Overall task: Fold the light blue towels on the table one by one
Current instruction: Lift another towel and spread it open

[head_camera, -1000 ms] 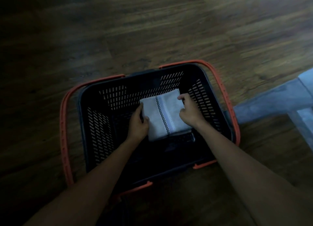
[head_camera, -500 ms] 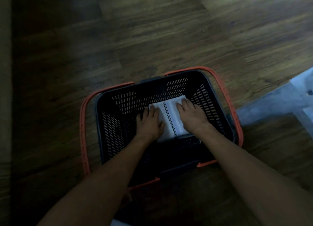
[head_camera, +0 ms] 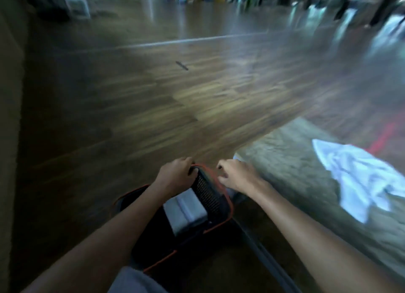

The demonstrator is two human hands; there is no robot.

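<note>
one crumpled light blue cloth towel (head_camera: pixel 361 183) is seen on the grey table (head_camera: pixel 285 156)
the black orange-rimmed plastic basket (head_camera: pixel 208 191) is gripped at its far rim by the left hand (head_camera: pixel 175 174); the right hand (head_camera: pixel 237 176) is loosely curled, empty. the towel is judged light and limp, best pinched at two adjacent corners.

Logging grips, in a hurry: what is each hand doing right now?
Left hand: curled over the basket rim, holding it.
Right hand: loosely curled, holding nothing, beside the basket.
</note>
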